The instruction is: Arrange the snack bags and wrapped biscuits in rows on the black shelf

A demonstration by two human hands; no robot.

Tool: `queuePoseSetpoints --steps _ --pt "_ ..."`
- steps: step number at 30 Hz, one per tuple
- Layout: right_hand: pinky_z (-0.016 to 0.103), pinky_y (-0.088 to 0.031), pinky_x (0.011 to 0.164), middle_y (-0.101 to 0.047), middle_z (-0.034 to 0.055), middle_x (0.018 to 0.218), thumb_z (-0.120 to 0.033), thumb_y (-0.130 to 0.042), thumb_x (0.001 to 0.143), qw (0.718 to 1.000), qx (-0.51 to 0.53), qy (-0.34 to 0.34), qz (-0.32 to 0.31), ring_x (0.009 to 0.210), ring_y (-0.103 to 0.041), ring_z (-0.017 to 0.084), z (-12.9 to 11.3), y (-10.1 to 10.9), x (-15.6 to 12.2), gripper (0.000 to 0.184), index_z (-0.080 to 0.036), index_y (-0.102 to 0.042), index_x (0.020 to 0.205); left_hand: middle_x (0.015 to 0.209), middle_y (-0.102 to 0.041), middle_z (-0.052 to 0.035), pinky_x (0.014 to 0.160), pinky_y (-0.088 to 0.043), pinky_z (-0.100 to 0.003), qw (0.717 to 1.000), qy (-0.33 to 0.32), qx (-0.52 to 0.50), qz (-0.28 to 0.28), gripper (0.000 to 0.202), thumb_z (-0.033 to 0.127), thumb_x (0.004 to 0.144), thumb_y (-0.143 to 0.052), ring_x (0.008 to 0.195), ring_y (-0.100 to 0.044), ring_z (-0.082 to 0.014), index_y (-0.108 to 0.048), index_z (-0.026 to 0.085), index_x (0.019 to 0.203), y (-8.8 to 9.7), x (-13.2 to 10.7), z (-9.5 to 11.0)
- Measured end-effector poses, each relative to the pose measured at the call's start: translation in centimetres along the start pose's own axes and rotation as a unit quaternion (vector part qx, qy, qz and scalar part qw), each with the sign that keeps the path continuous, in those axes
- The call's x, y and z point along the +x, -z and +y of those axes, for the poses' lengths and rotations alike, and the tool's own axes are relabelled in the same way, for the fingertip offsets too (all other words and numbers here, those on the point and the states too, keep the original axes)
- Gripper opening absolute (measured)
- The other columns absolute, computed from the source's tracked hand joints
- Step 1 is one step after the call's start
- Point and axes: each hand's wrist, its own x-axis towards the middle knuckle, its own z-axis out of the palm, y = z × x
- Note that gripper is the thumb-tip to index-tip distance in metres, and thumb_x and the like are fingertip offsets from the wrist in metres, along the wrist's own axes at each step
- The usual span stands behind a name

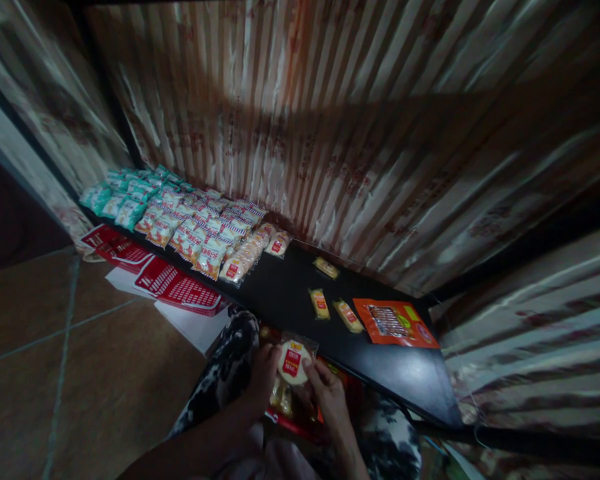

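A clear packet with a round white cracker (289, 368) and a red label is held over my lap. My left hand (265, 375) is closed on the packet's left edge. On the other side, my right hand (329, 390) pinches it, with the thumb across the cracker's face. Beneath them, partly hidden by my hands, several shiny wrapped snacks (281, 399) lie in a red container on my lap. Ahead on the black table, similar cracker packets (246, 255) form a row, with one more packet (278, 244) beside it.
White-and-orange snack bags (200, 233) and green bags (130, 197) cover the black table's (275, 287) left part. Three small yellow packets (319, 304) and an orange pouch (396, 323) lie toward the right. Red baskets (180, 287) stand below the left edge; a curtain hangs behind.
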Motion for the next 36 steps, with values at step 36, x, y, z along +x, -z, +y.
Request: queuePoseSetpoints --steps 36 --pt "0.030 -0.048 0.058 -0.064 0.0031 0.073 -0.050 -0.058 0.069 0.982 -0.132 0.135 0.030 0.059 -0.060 0.018 -2.5 -4.5 9.6 0.041 -0.017 -0.064 0.093 0.091 -0.064 -0.0067 0.087 -0.043 -0.031 0.936 -0.206 0.274 0.079 0.014 0.018 0.079 -0.053 0.090 -0.059 -0.0207 -0.065 0.020 0.087 0.0 11.0 6.0"
